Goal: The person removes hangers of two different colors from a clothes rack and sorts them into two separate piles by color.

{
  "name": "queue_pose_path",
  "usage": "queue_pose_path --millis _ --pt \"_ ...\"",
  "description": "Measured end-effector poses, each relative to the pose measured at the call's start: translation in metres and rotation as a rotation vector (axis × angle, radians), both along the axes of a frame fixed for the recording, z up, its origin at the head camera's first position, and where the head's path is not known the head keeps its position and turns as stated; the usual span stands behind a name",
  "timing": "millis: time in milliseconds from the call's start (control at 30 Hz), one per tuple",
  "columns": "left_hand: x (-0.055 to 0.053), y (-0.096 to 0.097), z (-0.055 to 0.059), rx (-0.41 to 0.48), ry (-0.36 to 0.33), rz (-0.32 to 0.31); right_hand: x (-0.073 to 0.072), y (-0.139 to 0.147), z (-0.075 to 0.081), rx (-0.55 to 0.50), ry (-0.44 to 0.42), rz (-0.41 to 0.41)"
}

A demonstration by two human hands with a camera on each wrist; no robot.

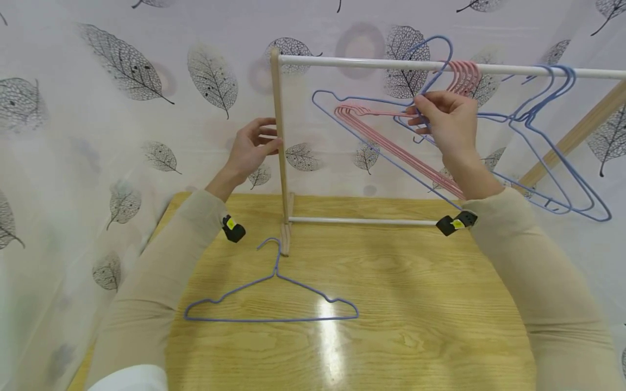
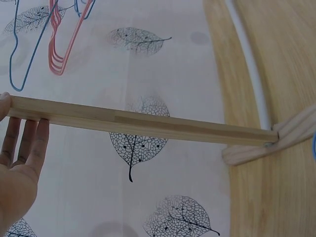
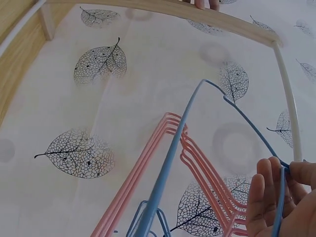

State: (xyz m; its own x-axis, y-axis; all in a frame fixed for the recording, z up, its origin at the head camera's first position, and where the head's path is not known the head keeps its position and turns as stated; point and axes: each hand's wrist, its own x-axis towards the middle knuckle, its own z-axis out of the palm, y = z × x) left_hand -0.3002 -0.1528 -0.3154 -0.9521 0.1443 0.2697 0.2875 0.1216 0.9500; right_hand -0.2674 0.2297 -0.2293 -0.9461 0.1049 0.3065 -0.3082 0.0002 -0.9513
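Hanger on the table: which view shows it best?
Head view: the hanger lies there whole and uncovered. Left wrist shows only a blue sliver at its right edge, perhaps part of it; right wrist shows none.

Seemingly a homelike room; a leaf-print curtain [image 1: 210, 152], wood-grain table [image 1: 415, 304], clothes rack [image 1: 342, 62] and hangers [image 1: 408, 156] suggest it.

Left sleeve [image 1: 146, 288]: long, beige, plain, creased along the arm — reaches the wrist.
Right sleeve [image 1: 548, 288]: matching beige, also creased.
Left wrist unit [image 1: 235, 232]: small black box, yellow patch [image 1: 231, 223].
Right wrist unit [image 1: 446, 226]: likewise black — yellow mark [image 1: 457, 224].
Left hand [image 1: 251, 146], right hand [image 1: 452, 117]: bare.
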Motion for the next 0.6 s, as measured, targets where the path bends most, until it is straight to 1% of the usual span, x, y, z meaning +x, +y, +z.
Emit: queue_pose_path --millis 133,267,467,600 --pt "0.0 0.0 0.0 -0.005 0.001 0.001 0.007 0.002 0.004 -0.019 0.004 0.014" --pt "-0.001 0.0 -0.001 -0.007 -0.002 -0.005 0.016 0.005 0.003 -0.035 0.015 0.04" --pt "0.0 0.0 0.0 -0.006 -0.001 -0.006 0.031 0.01 -0.006 -0.006 0.024 0.07" --pt "0.0 0.0 0.0 0.003 0.001 -0.005 0.041 0.014 -0.015 0.039 0.027 0.086"
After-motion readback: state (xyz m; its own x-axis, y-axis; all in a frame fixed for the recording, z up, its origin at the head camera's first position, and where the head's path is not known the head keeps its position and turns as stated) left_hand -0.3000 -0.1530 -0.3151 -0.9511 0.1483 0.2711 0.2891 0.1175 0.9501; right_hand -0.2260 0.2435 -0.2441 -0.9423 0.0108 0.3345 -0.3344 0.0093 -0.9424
